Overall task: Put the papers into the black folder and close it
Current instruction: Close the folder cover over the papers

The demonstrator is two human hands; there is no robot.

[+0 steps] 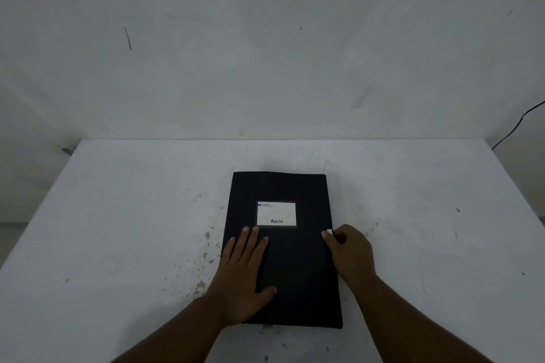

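Observation:
The black folder [298, 268] lies closed and flat in the middle of the white table [118, 215], a white label [276, 214] on its front cover. My left hand [241, 277] rests flat on the folder's left half, fingers spread. My right hand [349, 250] is at the folder's right edge, thumb and fingers pinched on that edge, where a small white tab or paper corner [329, 231] shows. No loose papers are visible; any inside are hidden by the cover.
A stained grey wall rises just behind the table's far edge. A black cable [516, 127] hangs at the far right, beside the table's corner. Brown specks mark the tabletop left of the folder.

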